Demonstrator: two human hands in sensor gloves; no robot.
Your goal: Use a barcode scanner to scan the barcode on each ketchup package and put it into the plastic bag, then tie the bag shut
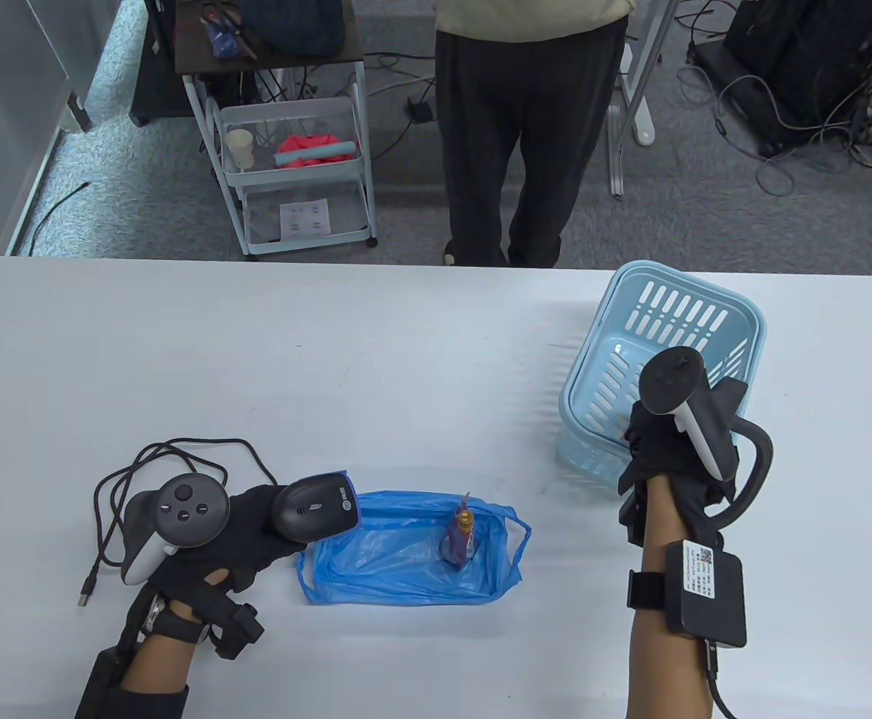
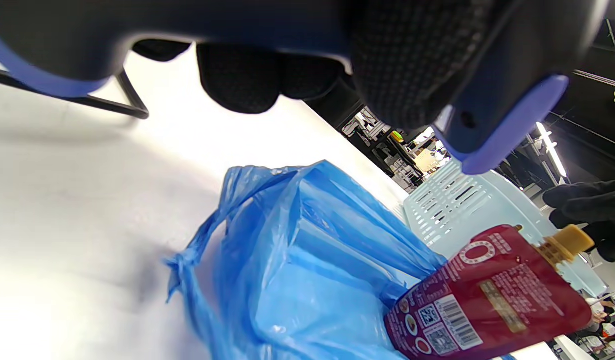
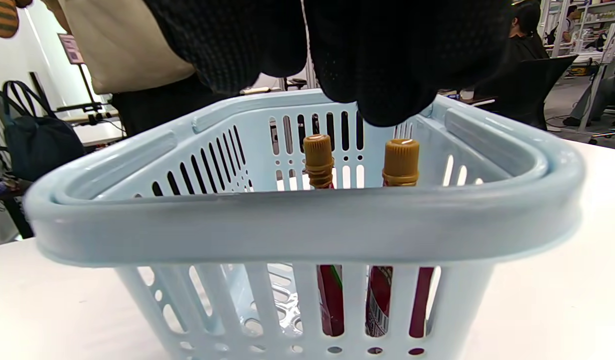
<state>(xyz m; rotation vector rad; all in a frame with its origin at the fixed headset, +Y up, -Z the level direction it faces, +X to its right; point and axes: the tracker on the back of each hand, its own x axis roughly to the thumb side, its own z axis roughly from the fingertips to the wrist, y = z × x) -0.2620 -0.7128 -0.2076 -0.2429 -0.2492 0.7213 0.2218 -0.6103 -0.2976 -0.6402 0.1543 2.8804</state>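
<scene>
Fingers of the left hand [image 1: 219, 539] gripped the scanner [image 1: 315, 509] just left of the bag [image 1: 398, 558]; the right hand's fingers [image 3: 387, 75] hovered over the basket [image 1: 601, 442], their hold unclear. One ketchup pouch [image 1: 462, 535] sat on the bag, probably scanned. Two pouches [image 3: 392, 220] waited in the basket, and the bag lay untied.

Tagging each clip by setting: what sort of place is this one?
Probably a lab or office set up for recording, not a real shop: a plain white table, tangled cables on the carpet, and a wheeled cart behind.
</scene>
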